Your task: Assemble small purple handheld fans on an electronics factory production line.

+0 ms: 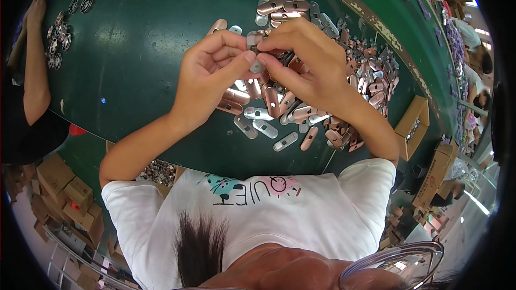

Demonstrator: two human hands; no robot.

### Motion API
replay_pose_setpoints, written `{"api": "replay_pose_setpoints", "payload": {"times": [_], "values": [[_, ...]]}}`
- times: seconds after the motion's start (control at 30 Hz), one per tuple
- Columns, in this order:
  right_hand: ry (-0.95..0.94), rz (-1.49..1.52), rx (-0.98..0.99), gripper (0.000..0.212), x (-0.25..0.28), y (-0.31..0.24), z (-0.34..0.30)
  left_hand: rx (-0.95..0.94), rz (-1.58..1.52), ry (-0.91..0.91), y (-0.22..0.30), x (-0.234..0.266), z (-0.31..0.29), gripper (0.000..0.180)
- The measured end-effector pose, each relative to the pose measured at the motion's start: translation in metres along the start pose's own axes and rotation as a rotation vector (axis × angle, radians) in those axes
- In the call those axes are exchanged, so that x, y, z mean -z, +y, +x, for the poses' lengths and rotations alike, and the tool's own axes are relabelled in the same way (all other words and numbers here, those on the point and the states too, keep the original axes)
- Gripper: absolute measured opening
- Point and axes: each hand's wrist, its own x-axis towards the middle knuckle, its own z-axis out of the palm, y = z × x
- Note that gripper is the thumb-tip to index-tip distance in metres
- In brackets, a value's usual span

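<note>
Over the table, a silvery oval plate (257, 67) with rounded ends and a small dark part near its middle is held upright between my hands. My left hand (210, 71) grips its left edge with thumb and forefinger, the other fingers curled behind. From the other side, my right hand (312, 64) pinches at the plate's middle with thumb and forefinger. Its fingertips partly cover the dark part. Beneath and around both hands lie loose oval plates, some copper-coloured like this plate (272, 102), others silver like this plate (286, 141).
A dense heap of small copper and silver pieces (376, 78) spreads to the right on the green table (145, 37). At the far left, another person's arm (35, 48) rests near round metal parts (55, 43). A cardboard box (413, 127) stands at the right edge.
</note>
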Motion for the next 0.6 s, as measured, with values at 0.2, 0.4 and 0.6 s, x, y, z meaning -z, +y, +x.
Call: {"api": "replay_pose_setpoints", "payload": {"times": [0.2, 0.4, 0.6], "values": [[-0.096, -0.119, 0.157, 0.025, 0.008, 0.0, 0.0, 0.041, 0.117, 0.028, 0.005, -0.004, -0.002, 0.013], [0.012, 0.595, -0.39, 0.007, -0.006, 0.001, -0.008, 0.052, -0.079, 0.005, -0.006, 0.0, -0.001, 0.014], [-0.02, 0.921, -0.528, 0.01, -0.022, -0.011, -0.005, 0.033, -0.405, -0.068, -0.006, 0.002, -0.001, 0.008]]}}
